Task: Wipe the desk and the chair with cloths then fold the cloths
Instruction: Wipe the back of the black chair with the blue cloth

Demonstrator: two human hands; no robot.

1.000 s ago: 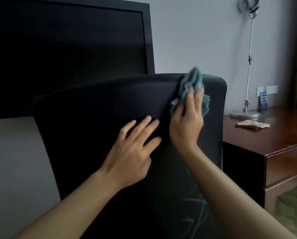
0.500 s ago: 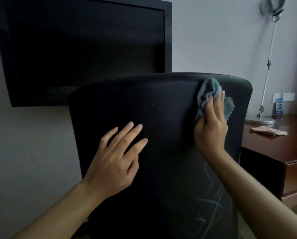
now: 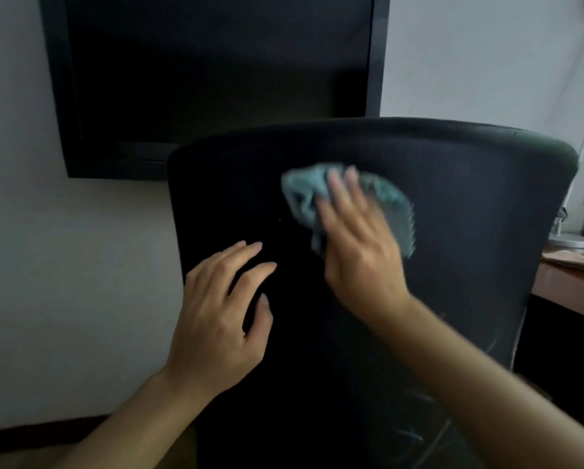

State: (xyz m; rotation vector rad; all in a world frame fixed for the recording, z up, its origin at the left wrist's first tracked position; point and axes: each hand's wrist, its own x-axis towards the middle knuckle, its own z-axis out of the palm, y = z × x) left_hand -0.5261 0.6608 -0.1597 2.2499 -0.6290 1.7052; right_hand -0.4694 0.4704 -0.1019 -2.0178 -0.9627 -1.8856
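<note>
Chair-wipe step in hand. Landmark: chair backrest point(image 3: 453, 204), its rear face toward the camera.

Nearest, left hand point(image 3: 221, 311) lies on the backrest's lower-left area, fingers spread and lightly bent, holding nothing; looks like it's bracing the chair.

Right hand point(image 3: 358, 245) is just above and to the right, mid-backrest, fingers extended over a bunched blue-grey cloth point(image 3: 309, 194), pressing it onto the fabric. No curl round the cloth that I can see.

Pale chalky scribbles point(image 3: 416, 434) sit on the backrest's lower right, unwiped. Judgement: next move needs the cloth carried down there with firm pressure and the left hand holding the chair steady.

Right of the backrest: desk point(image 3: 568, 289) edge with a second, pinkish cloth point(image 3: 571, 258) lying on it, lamp base point(image 3: 570, 240) behind. Beyond the backrest's top-left: dark wall screen point(image 3: 209, 72).

Hard to read: right hand and cloth are motion-blurred; seat and chair base are hidden; desk is mostly cropped, so whether it's been wiped I can't tell. Folding not yet done.
</note>
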